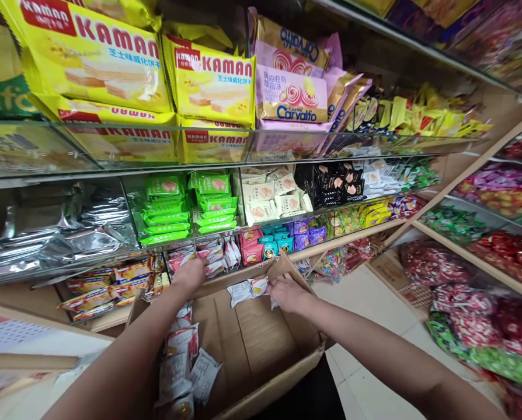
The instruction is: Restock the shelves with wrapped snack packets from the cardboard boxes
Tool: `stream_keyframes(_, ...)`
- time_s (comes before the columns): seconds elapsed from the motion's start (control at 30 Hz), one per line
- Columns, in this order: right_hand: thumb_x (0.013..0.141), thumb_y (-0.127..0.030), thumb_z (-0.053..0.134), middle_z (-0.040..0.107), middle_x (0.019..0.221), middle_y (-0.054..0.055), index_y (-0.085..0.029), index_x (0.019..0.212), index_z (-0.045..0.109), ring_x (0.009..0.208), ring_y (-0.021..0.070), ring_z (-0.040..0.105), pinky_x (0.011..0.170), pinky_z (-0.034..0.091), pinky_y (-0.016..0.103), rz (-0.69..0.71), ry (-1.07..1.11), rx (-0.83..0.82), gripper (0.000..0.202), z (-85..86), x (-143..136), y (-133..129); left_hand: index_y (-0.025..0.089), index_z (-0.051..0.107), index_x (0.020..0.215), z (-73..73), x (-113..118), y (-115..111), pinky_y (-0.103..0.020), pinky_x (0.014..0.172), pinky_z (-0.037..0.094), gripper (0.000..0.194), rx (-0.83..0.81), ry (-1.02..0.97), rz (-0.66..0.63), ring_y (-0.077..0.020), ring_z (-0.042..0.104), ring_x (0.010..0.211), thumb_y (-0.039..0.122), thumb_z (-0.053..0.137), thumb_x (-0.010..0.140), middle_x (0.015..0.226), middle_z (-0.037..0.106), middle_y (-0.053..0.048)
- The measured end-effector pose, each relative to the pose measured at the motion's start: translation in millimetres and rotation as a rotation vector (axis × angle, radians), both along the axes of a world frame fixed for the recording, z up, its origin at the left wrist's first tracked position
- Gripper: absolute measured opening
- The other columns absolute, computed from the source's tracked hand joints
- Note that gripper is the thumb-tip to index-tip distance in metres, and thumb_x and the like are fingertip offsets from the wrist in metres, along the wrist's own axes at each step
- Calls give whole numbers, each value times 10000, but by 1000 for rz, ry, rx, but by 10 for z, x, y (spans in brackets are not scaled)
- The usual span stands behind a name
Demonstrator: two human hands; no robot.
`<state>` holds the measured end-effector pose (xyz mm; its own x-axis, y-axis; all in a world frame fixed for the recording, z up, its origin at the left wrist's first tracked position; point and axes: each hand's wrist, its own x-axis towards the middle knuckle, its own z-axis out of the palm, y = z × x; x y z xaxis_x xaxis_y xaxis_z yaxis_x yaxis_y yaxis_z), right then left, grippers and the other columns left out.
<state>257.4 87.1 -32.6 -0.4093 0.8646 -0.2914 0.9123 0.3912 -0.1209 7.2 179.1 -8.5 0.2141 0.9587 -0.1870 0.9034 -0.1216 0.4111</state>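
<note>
My left hand (191, 276) reaches over the far edge of an open cardboard box (270, 388), against the white-and-red snack packets (212, 256) in a low shelf compartment. Its fingers are curled, and whatever they grip is hidden. Inside the box's far right corner, my right hand (289, 293) has its fingers closed on a small white snack packet (273, 303), mostly covered by the hand. Two similar packets (241, 292) lie just left of it along the far wall. More loose white packets (184, 367) are heaped along the box's left side.
Glass-fronted shelves hold yellow wafer packs (215, 81), green packs (164, 204) and silver packs (37, 227) above the box. Biscuit packets (112, 283) sit low on the left. Bagged sweets (466, 315) stand on the tiled floor (375, 332) at right, beside an angled shelf unit.
</note>
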Motion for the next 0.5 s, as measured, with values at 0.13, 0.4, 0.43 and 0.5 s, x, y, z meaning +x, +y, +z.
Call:
stream_keyframes(0.13, 760, -302, 511, 599, 954, 65, -170, 1039, 470, 815, 162, 574, 693, 446, 295, -180, 599, -213, 311, 278, -66, -224, 188, 536, 1074, 227, 134, -451, -360, 854, 429, 318, -2, -334, -13, -187, 559, 975, 346, 493, 801, 1106, 583, -65)
stream_keyframes(0.4, 797, -507, 410, 477, 647, -21, -192, 800, 462, 536, 109, 495, 420, 392, 200, -674, 1546, -355, 319, 402, -700, -648, 179, 597, 868, 330, 435, -1458, -263, 656, 492, 316, -119, -939, 72, -144, 600, 686, 454, 490, 755, 755, 661, -9)
stream_keyframes(0.43, 810, -513, 385, 459, 630, -24, -190, 764, 453, 535, 106, 479, 428, 380, 199, -713, 1524, -214, 333, 382, -759, -661, 181, 580, 872, 322, 438, -1501, -261, 649, 487, 310, -93, -978, 139, -140, 591, 675, 454, 487, 758, 755, 653, -6)
stream_keyframes(0.5, 830, -503, 351, 421, 588, -29, -186, 678, 415, 537, 101, 443, 470, 367, 205, -751, 1453, 7, 357, 358, -850, -673, 189, 551, 852, 313, 429, -1563, -245, 614, 472, 301, -38, -1032, 261, -125, 564, 631, 464, 458, 774, 718, 625, 8)
